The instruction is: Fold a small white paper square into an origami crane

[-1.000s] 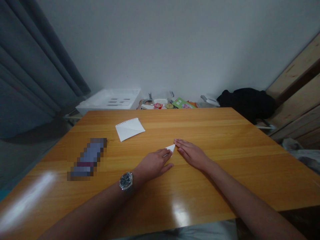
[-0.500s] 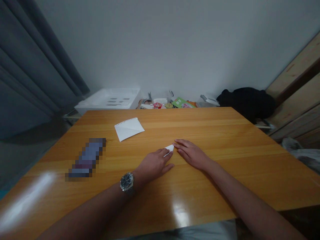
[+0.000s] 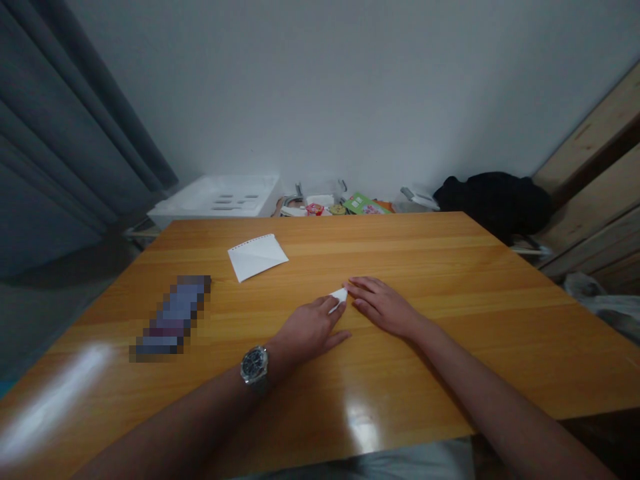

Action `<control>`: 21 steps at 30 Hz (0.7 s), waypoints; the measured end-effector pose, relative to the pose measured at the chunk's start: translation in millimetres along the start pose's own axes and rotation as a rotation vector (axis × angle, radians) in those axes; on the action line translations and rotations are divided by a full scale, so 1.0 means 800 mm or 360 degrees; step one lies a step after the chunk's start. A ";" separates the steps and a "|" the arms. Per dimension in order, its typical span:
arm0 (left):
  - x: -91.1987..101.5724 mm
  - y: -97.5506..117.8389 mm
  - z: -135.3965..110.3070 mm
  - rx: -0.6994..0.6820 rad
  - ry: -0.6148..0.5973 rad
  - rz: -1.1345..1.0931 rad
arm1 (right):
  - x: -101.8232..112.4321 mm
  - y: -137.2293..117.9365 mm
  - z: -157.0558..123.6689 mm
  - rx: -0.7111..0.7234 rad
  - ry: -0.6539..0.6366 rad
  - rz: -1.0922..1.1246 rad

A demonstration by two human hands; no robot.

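Note:
Both my hands lie flat on the wooden table (image 3: 450, 280), side by side, pressing a small folded piece of white paper (image 3: 340, 295). My left hand (image 3: 310, 327), with a wristwatch (image 3: 254, 365) on its wrist, covers most of the paper, fingers stretched out. My right hand (image 3: 383, 307) rests with its fingers extended, fingertips at the paper's right edge. Only a small white corner of the paper shows between the hands.
A second sheet of white paper (image 3: 257, 257) lies farther back on the left. A blurred dark object (image 3: 173, 319) sits at the left. Behind the table are a white box (image 3: 217, 198), small clutter (image 3: 345, 205) and a black bag (image 3: 495, 200).
The visible tip of the folded paper has shrunk, as my hands closed in over it. The hands have barely shifted otherwise.

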State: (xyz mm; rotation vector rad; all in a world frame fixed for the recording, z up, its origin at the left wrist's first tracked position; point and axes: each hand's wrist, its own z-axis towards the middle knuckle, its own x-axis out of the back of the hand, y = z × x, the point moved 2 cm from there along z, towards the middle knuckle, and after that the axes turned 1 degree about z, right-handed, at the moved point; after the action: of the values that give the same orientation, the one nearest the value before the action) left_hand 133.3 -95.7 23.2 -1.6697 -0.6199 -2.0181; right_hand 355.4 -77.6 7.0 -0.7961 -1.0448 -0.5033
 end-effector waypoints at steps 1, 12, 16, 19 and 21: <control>0.000 0.000 0.000 0.0001 0.0005 -0.0007 | 0.001 0.000 -0.001 0.0039 -0.0025 -0.0010; 0.004 0.000 0.000 0.0012 -0.0009 -0.0023 | 0.000 0.004 -0.003 -0.0070 -0.0151 -0.0150; 0.005 0.000 0.000 0.0029 -0.0027 -0.0020 | -0.003 0.008 0.000 -0.0111 -0.0108 -0.0143; 0.005 0.001 0.000 0.0030 -0.0015 -0.0024 | -0.004 0.008 0.001 -0.0136 -0.0081 -0.0140; 0.004 0.001 0.000 0.0034 -0.0004 -0.0032 | -0.005 0.009 0.001 -0.0155 -0.0068 -0.0150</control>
State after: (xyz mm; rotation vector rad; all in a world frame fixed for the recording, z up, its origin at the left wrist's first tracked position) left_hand 133.2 -96.3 26.3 -1.6600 -0.6592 -2.0165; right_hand 358.1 -72.4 1.6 -0.8497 -1.1073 -0.6236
